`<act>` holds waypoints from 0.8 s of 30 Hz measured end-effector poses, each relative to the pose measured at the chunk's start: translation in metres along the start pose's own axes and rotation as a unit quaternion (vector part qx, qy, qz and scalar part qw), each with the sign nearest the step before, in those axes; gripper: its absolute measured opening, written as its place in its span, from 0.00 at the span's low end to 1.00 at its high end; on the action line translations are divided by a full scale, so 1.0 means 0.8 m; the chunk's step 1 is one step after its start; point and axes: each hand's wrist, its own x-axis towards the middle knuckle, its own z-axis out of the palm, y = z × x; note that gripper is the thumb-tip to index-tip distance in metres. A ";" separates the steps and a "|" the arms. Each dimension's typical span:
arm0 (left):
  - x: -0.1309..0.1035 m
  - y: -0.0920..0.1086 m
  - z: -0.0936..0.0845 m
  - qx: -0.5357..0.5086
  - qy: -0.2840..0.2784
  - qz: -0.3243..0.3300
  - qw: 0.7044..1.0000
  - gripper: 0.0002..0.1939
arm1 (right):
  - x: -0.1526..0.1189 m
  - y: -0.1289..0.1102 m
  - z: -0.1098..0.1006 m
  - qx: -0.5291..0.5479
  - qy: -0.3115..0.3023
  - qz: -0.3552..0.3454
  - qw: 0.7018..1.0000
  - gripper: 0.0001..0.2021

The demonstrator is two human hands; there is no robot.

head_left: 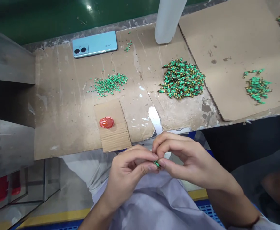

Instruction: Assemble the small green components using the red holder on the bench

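My left hand (130, 172) and my right hand (190, 159) meet over my lap, just off the table's front edge. Between their pinched fingertips is a small green piece (156, 164), mostly covered by the fingers. Beyond my hands, a red glossy disc (106, 122) lies on a small cardboard square (114, 137). A loose pile of tiny green pieces (109, 84) is spread behind the square. To its right is a larger heap of green, yellow and dark pieces (183, 79).
A blue phone (95, 44) lies at the back left. A whitish upright container (170, 20) stands at the back. More green pieces (258, 90) rest on the right cardboard sheet (233, 41). A grey metal structure (9, 137) borders the left side.
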 end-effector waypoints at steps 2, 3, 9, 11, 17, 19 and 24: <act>0.002 -0.001 -0.001 0.025 0.006 0.023 0.999 0.08 | 0.000 -0.004 -0.003 -0.010 -0.013 0.007 1.000 0.07; 0.002 -0.002 -0.001 0.033 0.008 0.032 0.999 0.07 | 0.001 -0.005 -0.004 -0.013 -0.021 0.013 1.000 0.07; 0.003 -0.007 -0.006 0.007 0.005 0.032 0.999 0.06 | 0.006 -0.016 -0.008 -0.012 -0.058 0.028 0.998 0.07; 0.002 -0.010 -0.007 -0.021 0.002 0.019 1.000 0.06 | 0.008 -0.018 -0.006 -0.009 -0.055 0.028 0.998 0.06; 0.001 -0.016 -0.014 -0.068 -0.003 0.018 0.998 0.08 | 0.012 -0.018 0.001 -0.002 -0.037 0.027 0.999 0.06; 0.002 -0.016 -0.016 -0.062 0.004 0.030 0.998 0.07 | 0.014 -0.018 0.003 -0.004 -0.036 0.027 0.999 0.05; 0.005 -0.016 -0.021 -0.020 0.037 0.076 0.996 0.07 | 0.014 -0.020 0.011 -0.024 -0.034 0.033 0.999 0.04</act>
